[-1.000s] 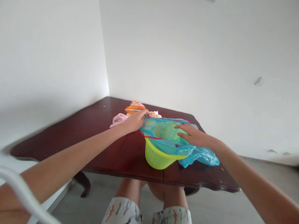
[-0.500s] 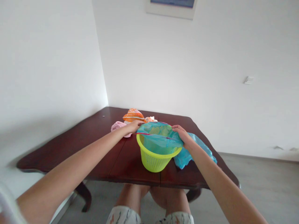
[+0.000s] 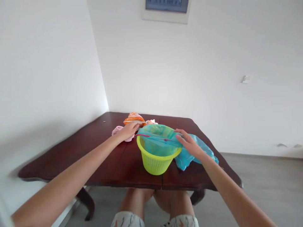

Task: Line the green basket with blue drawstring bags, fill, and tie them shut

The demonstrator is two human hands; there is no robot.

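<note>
A yellow-green plastic basket (image 3: 157, 163) stands upright near the table's front edge. A thin blue plastic bag (image 3: 163, 142) with a pink-red drawstring lines its inside. The bag is draped over the far rim, while its near edge stretches across the opening. At the left side of the rim is my left hand (image 3: 130, 130), fingers stretched out and not visibly gripping the bag. My right hand (image 3: 189, 143) lies on the bag at the right rim with its fingers apart. The bag's bottom inside the basket is partly hidden.
Another blue plastic bag (image 3: 204, 150) lies crumpled right of the basket. Behind are an orange bag (image 3: 134, 118), a white-and-orange bundle (image 3: 151, 122) and a pink cloth (image 3: 117, 129). All rest on a dark wooden table (image 3: 94, 154) against white walls.
Both hands have loosened from the bag's edge, and the left has shifted slightly left. The bag now sits over the far rim. The view has tilted up a little.
</note>
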